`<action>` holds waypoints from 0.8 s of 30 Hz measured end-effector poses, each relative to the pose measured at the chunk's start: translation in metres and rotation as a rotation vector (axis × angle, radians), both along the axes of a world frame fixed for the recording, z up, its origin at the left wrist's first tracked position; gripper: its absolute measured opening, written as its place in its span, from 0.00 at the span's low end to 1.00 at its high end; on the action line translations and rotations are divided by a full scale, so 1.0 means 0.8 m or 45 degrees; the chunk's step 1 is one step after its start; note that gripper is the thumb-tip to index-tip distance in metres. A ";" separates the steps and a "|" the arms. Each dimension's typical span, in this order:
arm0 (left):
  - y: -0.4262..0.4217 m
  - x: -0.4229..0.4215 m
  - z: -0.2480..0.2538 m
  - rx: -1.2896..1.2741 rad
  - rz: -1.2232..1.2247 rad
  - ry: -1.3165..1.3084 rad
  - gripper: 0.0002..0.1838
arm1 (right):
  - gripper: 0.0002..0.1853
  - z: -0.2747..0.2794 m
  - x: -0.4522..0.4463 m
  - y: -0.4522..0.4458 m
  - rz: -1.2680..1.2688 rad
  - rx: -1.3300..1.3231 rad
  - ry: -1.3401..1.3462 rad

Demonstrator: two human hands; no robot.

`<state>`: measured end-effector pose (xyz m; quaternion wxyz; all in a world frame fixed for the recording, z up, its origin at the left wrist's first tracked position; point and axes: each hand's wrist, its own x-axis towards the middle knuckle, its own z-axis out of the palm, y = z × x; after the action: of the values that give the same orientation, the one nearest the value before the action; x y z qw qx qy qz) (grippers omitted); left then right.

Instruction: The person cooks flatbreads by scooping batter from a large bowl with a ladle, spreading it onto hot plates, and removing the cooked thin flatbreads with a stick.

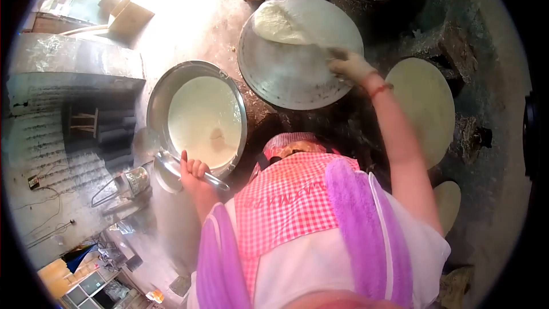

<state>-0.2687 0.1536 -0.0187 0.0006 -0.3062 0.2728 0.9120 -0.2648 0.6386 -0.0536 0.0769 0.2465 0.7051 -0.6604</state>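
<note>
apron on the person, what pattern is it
The apron has a pink-and-white check, best seen in the head view, the only one.

Right arm (pixel 402 137) outstretched far forward, right hand (pixel 350 67) angled inward from the wrist (pixel 369 79), left arm (pixel 207 199) closer in, left hand (pixel 197 173) curled in a grip, 1 digit (pixel 184 157) extended forward

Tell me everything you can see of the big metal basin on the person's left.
The basin is wide, round and open-topped, with smooth grey walls that look like metal. It stands upright left of the round griddle, holding a pale, creamy liquid with a brownish patch toward its lower right. The left hand, gripping a shiny metal tool, is at its near edge; whether either touches the rim is unclear.
</note>
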 end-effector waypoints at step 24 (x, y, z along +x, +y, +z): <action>0.037 -0.089 -0.003 -0.568 -0.677 -0.113 0.18 | 0.22 0.015 -0.057 0.027 0.234 0.495 0.141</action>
<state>-0.3400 0.1835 -0.0208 0.1830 -0.2564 0.5352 0.7838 -0.3104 0.6601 -0.0418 0.0488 0.1549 0.8418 -0.5147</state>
